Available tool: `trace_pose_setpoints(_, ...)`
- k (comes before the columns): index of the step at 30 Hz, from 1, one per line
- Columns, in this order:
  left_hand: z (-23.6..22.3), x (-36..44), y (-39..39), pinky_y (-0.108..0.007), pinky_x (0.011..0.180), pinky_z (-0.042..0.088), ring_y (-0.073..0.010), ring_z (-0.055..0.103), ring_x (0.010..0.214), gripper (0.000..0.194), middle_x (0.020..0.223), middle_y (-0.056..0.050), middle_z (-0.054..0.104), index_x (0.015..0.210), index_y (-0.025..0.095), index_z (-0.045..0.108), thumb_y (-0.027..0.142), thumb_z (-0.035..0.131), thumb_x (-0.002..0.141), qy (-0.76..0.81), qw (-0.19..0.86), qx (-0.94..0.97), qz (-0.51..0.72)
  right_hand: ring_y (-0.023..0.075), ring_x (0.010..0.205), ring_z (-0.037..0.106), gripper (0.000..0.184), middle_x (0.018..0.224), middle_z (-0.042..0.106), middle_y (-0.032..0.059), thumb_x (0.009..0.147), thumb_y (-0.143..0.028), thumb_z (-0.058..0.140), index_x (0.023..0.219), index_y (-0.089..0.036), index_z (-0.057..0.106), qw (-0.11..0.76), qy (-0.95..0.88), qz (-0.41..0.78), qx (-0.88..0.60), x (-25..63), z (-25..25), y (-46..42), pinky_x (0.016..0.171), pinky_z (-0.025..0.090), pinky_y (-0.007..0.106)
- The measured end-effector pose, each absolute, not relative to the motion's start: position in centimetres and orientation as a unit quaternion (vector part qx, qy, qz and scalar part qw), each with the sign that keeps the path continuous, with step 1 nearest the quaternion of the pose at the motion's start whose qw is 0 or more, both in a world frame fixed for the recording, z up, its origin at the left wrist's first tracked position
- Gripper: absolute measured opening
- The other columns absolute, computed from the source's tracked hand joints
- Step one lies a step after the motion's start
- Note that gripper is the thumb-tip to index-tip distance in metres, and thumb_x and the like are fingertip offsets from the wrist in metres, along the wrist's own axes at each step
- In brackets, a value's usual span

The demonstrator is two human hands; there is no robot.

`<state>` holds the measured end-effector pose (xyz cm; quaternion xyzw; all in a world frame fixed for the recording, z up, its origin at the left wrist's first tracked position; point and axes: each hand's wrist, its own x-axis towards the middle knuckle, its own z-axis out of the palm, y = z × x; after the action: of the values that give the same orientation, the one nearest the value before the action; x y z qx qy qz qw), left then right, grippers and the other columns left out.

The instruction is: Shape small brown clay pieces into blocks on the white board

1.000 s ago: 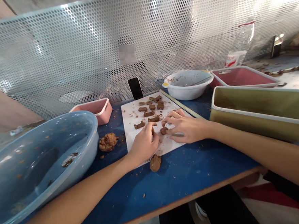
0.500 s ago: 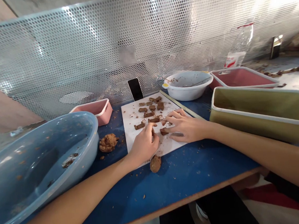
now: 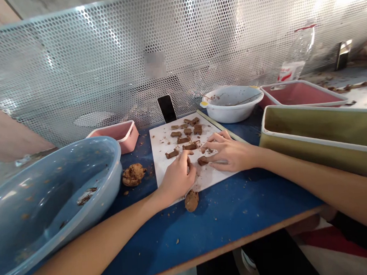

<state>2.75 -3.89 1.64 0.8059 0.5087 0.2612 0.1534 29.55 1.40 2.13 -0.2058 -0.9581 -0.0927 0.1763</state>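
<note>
My left hand (image 3: pixel 179 174) rests on a white sheet (image 3: pixel 164 170), thumb and forefinger closed around a small brown clay piece (image 3: pixel 188 161) mostly hidden by the fingers. To its right, my right hand (image 3: pixel 230 153) is spread low over the sheet, a fingertip against another clay lump (image 3: pixel 202 161). Whether these two bits are joined I cannot tell. Beyond the hands lie several small bone-shaped clay pieces (image 3: pixel 183 140), with crumbs around them. A rounded clay lump (image 3: pixel 192 200) sits at the sheet's front edge, and a rougher clay lump (image 3: pixel 133 175) is left of the sheet.
A large blue basin (image 3: pixel 109 159) stands at left, a small pink basket (image 3: pixel 130 141) behind it. A phone (image 3: pixel 167 108) leans on the perforated metal screen (image 3: pixel 109 67). Rightward are a stick (image 3: pixel 215 124), white basin (image 3: pixel 232 114), red tray (image 3: pixel 303 93), green bin (image 3: pixel 312 141) and bottle (image 3: pixel 297 56).
The clay lump at my right fingertips looks slightly turned. Both hands stay in nearly the same place, and the view has shifted a little.
</note>
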Motion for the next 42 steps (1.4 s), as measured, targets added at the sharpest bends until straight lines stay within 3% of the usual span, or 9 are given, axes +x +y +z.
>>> trace_pose_setpoints(4,1.7,2.8,-4.0,-0.035,0.074,0.047,-0.0223,0.064,0.078,0.038,0.094,-0.004,0.068,0.136,0.020,0.056,0.017,0.052,0.099,0.513,0.147,0.805,0.259,0.0359,0.127,0.053,0.038,0.144,0.068,0.0140,0.115,-0.044,0.053,0.137,-0.028,0.080,0.168,-0.958,-0.089,-0.215,29.5,2.3,1.3,0.102,0.040,0.056)
trace_pose_setpoints(8,1.6,2.8,-3.9,-0.035,0.074,0.048,-0.0227,0.065,0.079,0.037,0.093,-0.004,0.068,0.135,0.020,0.056,0.016,0.052,0.098,0.507,0.149,0.807,0.263,0.0358,0.127,0.054,0.035,0.137,0.070,0.0125,0.115,-0.041,0.053,0.120,-0.029,0.085,0.185,-0.956,-0.074,-0.215,29.3,2.6,1.0,0.101,0.040,0.056)
trace_pose_setpoints(13,1.5,2.8,-3.9,-0.035,0.077,0.050,-0.0232,0.067,0.082,0.037,0.096,-0.005,0.069,0.136,0.021,0.056,0.017,0.053,0.099,0.511,0.149,0.805,0.262,0.0366,0.129,0.053,0.040,0.142,0.064,0.0168,0.114,-0.049,0.055,0.139,-0.027,0.077,0.163,-0.955,-0.058,-0.239,29.1,2.2,1.0,0.106,0.042,0.059)
trace_pose_setpoints(18,1.5,2.8,-3.9,-0.035,0.076,0.050,-0.0232,0.066,0.081,0.036,0.098,-0.005,0.069,0.135,0.021,0.056,0.017,0.053,0.099,0.511,0.147,0.806,0.260,0.0383,0.126,0.054,0.041,0.131,0.064,0.0184,0.113,-0.054,0.055,0.123,-0.024,0.082,0.176,-0.942,-0.063,-0.279,28.9,1.8,1.3,0.104,0.044,0.058)
trace_pose_setpoints(23,1.6,2.8,-3.9,-0.035,0.076,0.049,-0.0237,0.065,0.082,0.037,0.097,-0.005,0.068,0.135,0.021,0.056,0.017,0.053,0.099,0.511,0.143,0.807,0.260,0.0383,0.129,0.053,0.043,0.137,0.061,0.0181,0.109,-0.055,0.063,0.134,-0.023,0.077,0.163,-0.944,-0.002,-0.286,28.6,1.8,1.2,0.108,0.045,0.060)
trace_pose_setpoints(27,1.5,2.8,-3.9,-0.035,0.076,0.049,-0.0231,0.065,0.081,0.038,0.098,-0.005,0.069,0.136,0.021,0.056,0.016,0.053,0.099,0.512,0.150,0.805,0.258,0.0404,0.129,0.052,0.039,0.134,0.062,0.0183,0.109,-0.054,0.062,0.125,-0.024,0.080,0.172,-0.936,-0.006,-0.307,28.5,1.5,1.3,0.107,0.043,0.064)
trace_pose_setpoints(32,1.5,2.8,-3.9,-0.035,0.076,0.049,-0.0232,0.066,0.081,0.037,0.098,-0.005,0.069,0.136,0.021,0.056,0.017,0.053,0.099,0.510,0.148,0.805,0.263,0.0380,0.128,0.054,0.041,0.135,0.062,0.0172,0.109,-0.055,0.061,0.130,-0.023,0.078,0.166,-0.942,-0.004,-0.290,28.6,1.6,1.3,0.108,0.044,0.060)
trace_pose_setpoints(37,1.6,2.8,-3.9,-0.035,0.076,0.049,-0.0232,0.066,0.082,0.037,0.098,-0.005,0.069,0.134,0.021,0.056,0.016,0.053,0.098,0.511,0.146,0.806,0.261,0.0376,0.126,0.054,0.039,0.133,0.064,0.0180,0.111,-0.054,0.058,0.116,-0.022,0.082,0.186,-0.936,-0.043,-0.295,28.8,1.9,1.3,0.105,0.042,0.057)
trace_pose_setpoints(42,1.6,2.8,-3.9,-0.035,0.075,0.048,-0.0230,0.065,0.080,0.038,0.096,-0.005,0.069,0.137,0.021,0.056,0.017,0.053,0.099,0.510,0.145,0.807,0.260,0.0375,0.124,0.054,0.044,0.130,0.064,0.0183,0.113,-0.056,0.055,0.126,-0.022,0.081,0.165,-0.944,-0.044,-0.282,28.8,1.9,1.2,0.103,0.043,0.058)
